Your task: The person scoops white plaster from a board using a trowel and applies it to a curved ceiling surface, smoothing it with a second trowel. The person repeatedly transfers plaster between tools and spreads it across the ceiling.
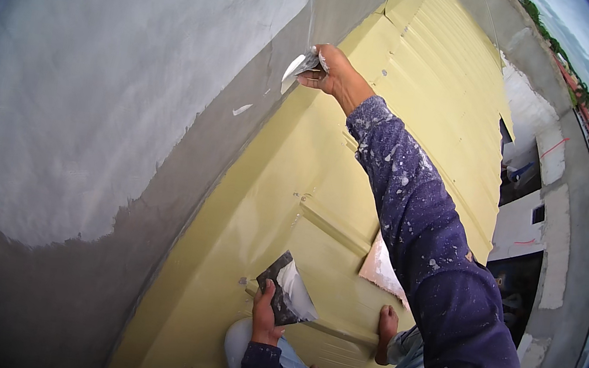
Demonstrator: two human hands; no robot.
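Note:
My right hand [334,71], arm stretched forward, is closed round a putty knife [297,65]. White putty coats its blade, which is against or very close to the grey wall [185,169], just above the yellow metal roof. Small white dabs of putty [242,109] stick to the wall below the blade. Lower down, near my knee, my left hand [266,317] grips a dark, flat square plate [281,307] by its edge. A mound of white putty [295,293] lies on the plate. The upper wall has a smooth whitish coat [99,84]; a darker bare band runs along its bottom.
Ribbed yellow roof sheeting [343,213] lies under me, with raised seams. A board smeared with white [384,268] rests on it, partly behind my right arm. My bare foot [387,330] is beside it. Beyond the roof's right edge stands a lower wall [527,222] with dark openings.

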